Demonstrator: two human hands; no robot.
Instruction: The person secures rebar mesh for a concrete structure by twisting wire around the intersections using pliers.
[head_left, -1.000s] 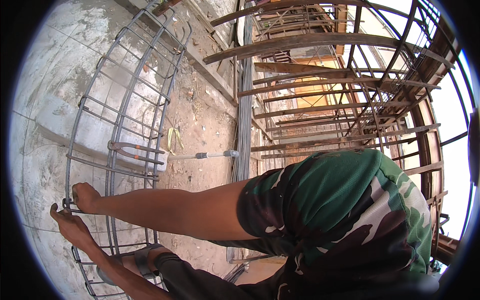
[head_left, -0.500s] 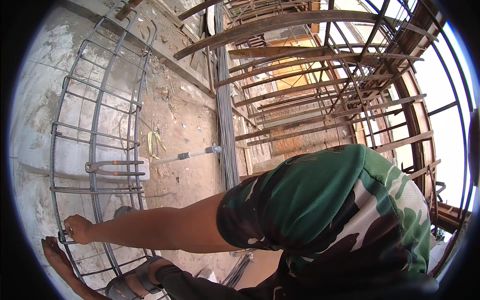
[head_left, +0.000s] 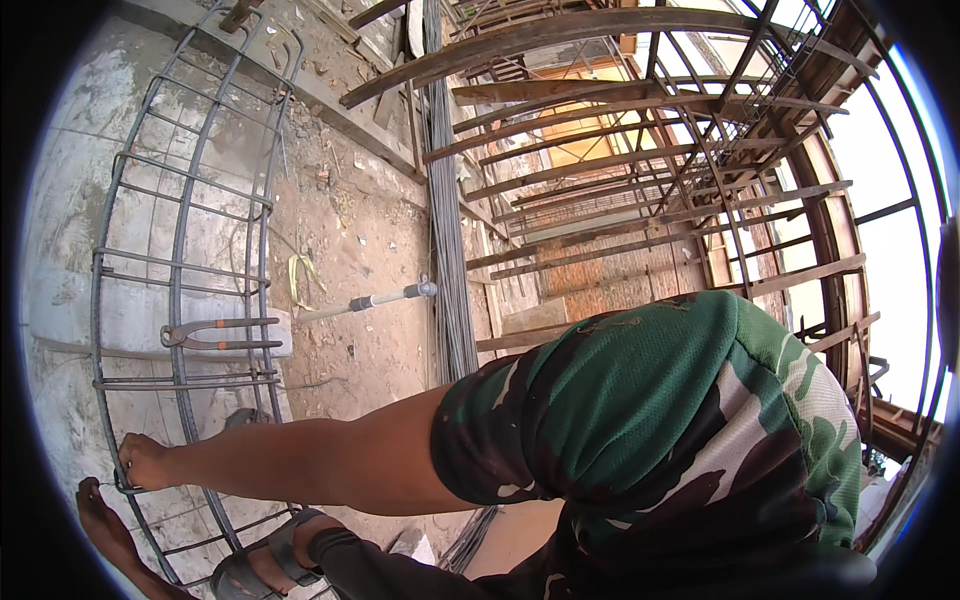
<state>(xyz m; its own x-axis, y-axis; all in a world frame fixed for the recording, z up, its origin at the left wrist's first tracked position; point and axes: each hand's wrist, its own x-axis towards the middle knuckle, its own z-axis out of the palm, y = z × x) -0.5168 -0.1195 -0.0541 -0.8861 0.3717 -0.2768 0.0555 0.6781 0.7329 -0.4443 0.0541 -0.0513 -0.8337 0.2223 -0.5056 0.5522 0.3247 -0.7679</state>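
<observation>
A long rebar cage (head_left: 177, 300) of lengthwise bars and crosswise stirrups runs along the left side. My right hand (head_left: 146, 463), its arm crossing from the camouflage sleeve, is closed in a fist at the cage's outer bar, beside a stirrup corner. What sits inside the fist is hidden. Just below it, outside the same bar, my left hand (head_left: 100, 510) is open with its fingers bent and nothing visible in it. Above my right forearm, a pair of pincers (head_left: 222, 336) with orange-marked handles lies across the cage, its jaws toward the outer bar.
A sandalled foot (head_left: 262, 562) is at the cage near the lower edge. Beyond the cage, a grey-and-white pipe (head_left: 368, 301) and a yellow strap (head_left: 302, 280) lie on the dirt. A bundle of steel bars (head_left: 447, 220) runs alongside timber framing (head_left: 600, 135).
The whole view has shifted slightly, with the cage and pincers a little further left. My right hand stays at the outer bar. My left hand's fingers look a little more bent.
</observation>
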